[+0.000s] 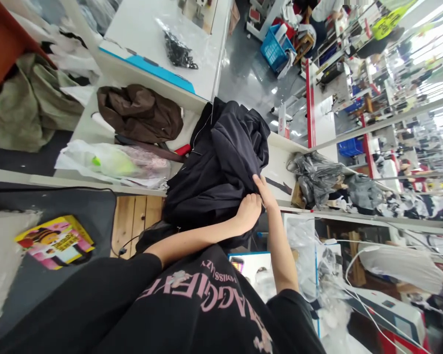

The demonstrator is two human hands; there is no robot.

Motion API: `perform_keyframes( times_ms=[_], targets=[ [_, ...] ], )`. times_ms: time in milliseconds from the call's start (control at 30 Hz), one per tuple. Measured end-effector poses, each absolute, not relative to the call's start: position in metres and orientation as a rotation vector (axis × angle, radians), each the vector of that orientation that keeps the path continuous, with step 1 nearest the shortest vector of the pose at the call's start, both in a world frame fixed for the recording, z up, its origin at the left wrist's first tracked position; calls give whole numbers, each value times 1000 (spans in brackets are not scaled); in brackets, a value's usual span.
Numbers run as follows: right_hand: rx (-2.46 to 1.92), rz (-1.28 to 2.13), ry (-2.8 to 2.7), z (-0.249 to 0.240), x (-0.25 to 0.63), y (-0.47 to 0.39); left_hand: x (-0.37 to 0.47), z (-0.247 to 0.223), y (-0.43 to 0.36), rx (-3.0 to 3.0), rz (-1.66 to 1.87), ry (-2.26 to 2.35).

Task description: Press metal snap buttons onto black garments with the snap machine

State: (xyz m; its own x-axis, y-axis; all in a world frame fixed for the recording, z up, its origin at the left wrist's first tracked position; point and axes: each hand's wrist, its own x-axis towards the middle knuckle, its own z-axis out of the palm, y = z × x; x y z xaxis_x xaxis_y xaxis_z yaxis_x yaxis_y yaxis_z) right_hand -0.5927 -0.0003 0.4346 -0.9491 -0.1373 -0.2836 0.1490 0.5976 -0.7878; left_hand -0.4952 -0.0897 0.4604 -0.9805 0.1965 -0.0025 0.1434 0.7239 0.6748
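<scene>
A bunched black garment with a zip along its left side lies across the white table in front of me. My left hand has its fingers curled on the garment's near right edge. Just beyond it, my right hand pinches the same edge, its thumb and fingertips against the fabric. The two hands are close together. Folds hide part of what the fingers hold. A brown garment is heaped to the left of the black one.
A clear plastic bag with something green in it lies on the left. Dark strips and grey plastic bags are at right. A yellow printed bag is on the floor. A blue basket stands farther off.
</scene>
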Motion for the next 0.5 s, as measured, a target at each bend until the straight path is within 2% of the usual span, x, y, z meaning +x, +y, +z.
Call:
perform_keyframes(
  times_ms=[100, 200, 300, 367, 433, 500],
  targets=[
    [19, -1236, 2549, 430, -600, -9, -488, 465, -94, 352, 1080, 2849],
    [95, -1264, 2573, 413, -606, -4, -480, 465, -130, 384, 1078, 2912],
    [218, -1350, 2534, 395, -605, 10, -476, 455, -193, -16, 946, 3073],
    [287, -1396, 2486, 386, -602, 17, -475, 449, -229, -260, 938, 2857],
    [317, -1424, 2448, 383, -599, 20, -472, 452, -244, -117, 1108, 2492],
    [301, -1446, 2436, 385, -597, 19, -465, 466, -229, 84, 1255, 2373]
  ],
)
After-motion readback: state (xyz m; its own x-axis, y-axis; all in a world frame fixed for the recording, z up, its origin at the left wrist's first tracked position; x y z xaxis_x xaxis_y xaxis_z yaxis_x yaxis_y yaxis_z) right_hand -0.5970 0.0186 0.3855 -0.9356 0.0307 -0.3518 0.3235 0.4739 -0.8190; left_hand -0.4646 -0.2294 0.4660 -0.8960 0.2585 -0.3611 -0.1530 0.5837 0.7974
